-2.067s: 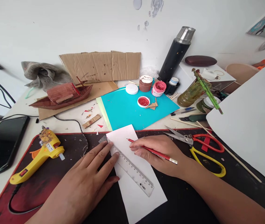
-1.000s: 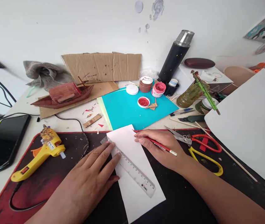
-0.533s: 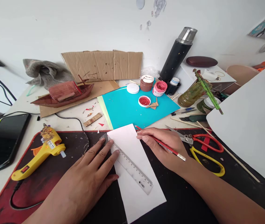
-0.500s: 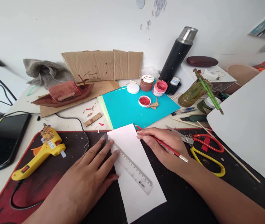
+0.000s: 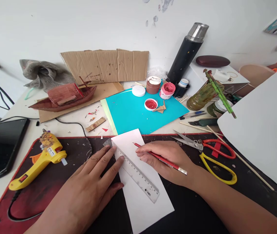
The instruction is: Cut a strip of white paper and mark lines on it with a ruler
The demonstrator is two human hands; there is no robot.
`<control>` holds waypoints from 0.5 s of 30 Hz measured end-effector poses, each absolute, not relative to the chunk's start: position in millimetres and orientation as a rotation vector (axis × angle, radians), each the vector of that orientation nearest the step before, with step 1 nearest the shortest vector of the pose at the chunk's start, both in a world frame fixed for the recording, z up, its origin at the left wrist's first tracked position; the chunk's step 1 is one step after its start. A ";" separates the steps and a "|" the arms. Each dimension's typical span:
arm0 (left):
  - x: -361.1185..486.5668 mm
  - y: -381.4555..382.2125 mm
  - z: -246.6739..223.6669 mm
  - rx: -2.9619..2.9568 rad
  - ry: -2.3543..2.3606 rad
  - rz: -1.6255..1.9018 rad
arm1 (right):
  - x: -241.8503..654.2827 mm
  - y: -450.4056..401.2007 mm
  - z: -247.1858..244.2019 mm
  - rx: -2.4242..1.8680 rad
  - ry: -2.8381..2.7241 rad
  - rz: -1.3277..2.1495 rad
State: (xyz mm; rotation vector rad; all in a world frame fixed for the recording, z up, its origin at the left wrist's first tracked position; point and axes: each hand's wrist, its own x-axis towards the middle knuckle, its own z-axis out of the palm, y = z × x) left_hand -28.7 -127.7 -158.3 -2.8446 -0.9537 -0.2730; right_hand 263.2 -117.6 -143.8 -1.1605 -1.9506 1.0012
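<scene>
A strip of white paper (image 5: 150,208) lies on the dark mat, with a clear plastic ruler (image 5: 140,178) slanting across it. My left hand (image 5: 94,178) rests flat, fingers spread, its fingertips pressing the ruler's upper end and the paper's left edge. Between the thumb and fingers of my right hand (image 5: 169,161) is a red pencil (image 5: 162,158). Its dark tip points up and left over the upper part of the paper; whether it touches the sheet I cannot tell. A faint line runs on the paper beside the ruler's lower edge.
Scissors (image 5: 201,146) with red and yellow handles lie right of my right hand. A yellow glue gun (image 5: 40,162) and a phone (image 5: 4,146) are at left. Behind are a brown model boat (image 5: 65,96), a turquoise sheet (image 5: 128,113), paint pots (image 5: 167,90) and a black flask (image 5: 186,53).
My right hand has moved left with the pencil, bringing its tip from the paper's right edge to above the sheet. My left hand and the ruler stay in place.
</scene>
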 end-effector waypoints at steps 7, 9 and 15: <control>-26.0 -127.6 -157.3 -2.832 -0.916 -0.301 | 263.1 -116.6 -146.2 -1.150 -1.947 1.004; -26.3 -127.4 -157.3 -2.840 -0.917 -0.302 | 263.4 -116.2 -146.8 -1.145 -1.946 0.995; -27.8 -127.9 -157.6 -2.849 -0.940 -0.295 | 263.3 -116.3 -146.4 -1.156 -1.956 1.001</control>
